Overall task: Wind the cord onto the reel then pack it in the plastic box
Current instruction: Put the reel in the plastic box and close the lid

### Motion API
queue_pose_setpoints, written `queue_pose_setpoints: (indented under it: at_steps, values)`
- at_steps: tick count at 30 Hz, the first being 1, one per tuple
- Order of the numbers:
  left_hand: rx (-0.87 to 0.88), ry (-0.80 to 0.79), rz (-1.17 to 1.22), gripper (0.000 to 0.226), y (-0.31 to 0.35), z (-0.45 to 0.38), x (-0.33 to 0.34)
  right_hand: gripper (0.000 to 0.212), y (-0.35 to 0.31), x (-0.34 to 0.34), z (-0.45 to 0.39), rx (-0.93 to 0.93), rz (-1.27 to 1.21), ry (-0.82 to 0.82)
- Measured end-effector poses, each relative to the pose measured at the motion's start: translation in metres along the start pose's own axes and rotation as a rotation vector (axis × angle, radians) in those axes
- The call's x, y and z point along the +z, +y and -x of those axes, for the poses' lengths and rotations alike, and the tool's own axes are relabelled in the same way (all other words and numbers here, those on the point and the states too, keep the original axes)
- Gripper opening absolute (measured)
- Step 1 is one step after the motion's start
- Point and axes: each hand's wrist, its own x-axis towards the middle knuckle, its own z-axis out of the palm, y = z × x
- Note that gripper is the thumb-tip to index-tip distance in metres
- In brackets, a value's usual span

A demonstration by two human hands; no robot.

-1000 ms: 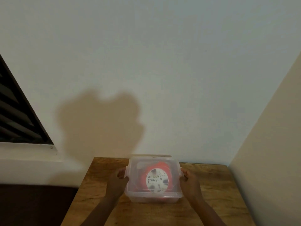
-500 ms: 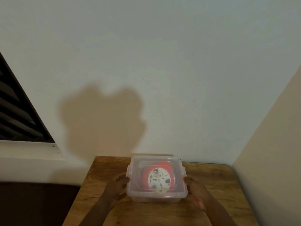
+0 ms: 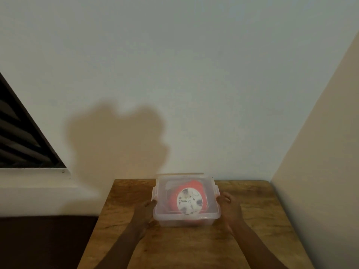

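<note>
A clear plastic box (image 3: 172, 222) with its lid on sits at the back of the wooden table (image 3: 194, 247), against the wall. Through the lid I see the red cord reel (image 3: 189, 201) with its white round face lying inside. My left hand (image 3: 142, 212) rests against the box's left side, fingertips touching the rim near the side clip. At the box's right side is my right hand (image 3: 230, 207), with relaxed fingers close to the right clip. Neither hand holds anything.
The small table stands in a corner: a white wall (image 3: 184, 94) behind it and a cream wall (image 3: 320, 181) close on the right. A dark louvred window (image 3: 19, 140) and its white sill are at the left. Left of the table the floor area is dark.
Both hands have slid from the side clips toward me along the box's sides and loosened. The box stays shut and sits slightly farther right in view.
</note>
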Motion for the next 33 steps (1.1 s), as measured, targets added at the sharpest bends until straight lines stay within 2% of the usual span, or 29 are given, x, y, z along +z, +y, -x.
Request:
queue_pose_setpoints:
  at_steps: [2,6,13,24,28,33]
  values:
    - [0.041,0.000,-0.031,0.020,-0.002,-0.001,0.003,0.031,0.004,0.004,0.005,-0.081,0.017,0.049]
    - [0.054,0.007,-0.057,0.019,-0.004,-0.004,0.006,0.036,0.004,0.006,0.011,-0.193,0.106,0.107]
    - [0.068,0.009,-0.092,0.017,-0.005,-0.003,0.003,0.041,0.015,0.011,0.016,-0.148,0.156,0.014]
    - [0.034,0.000,-0.103,0.024,-0.004,-0.004,0.003,0.039,0.017,0.014,0.016,-0.148,0.184,0.072]
    - [0.037,0.010,-0.098,0.023,-0.005,-0.003,0.004,0.036,0.015,0.018,0.019,-0.170,0.275,0.107]
    - [0.062,0.038,-0.121,0.020,-0.006,-0.006,0.005,0.039,0.013,0.016,0.024,-0.233,0.313,0.073]
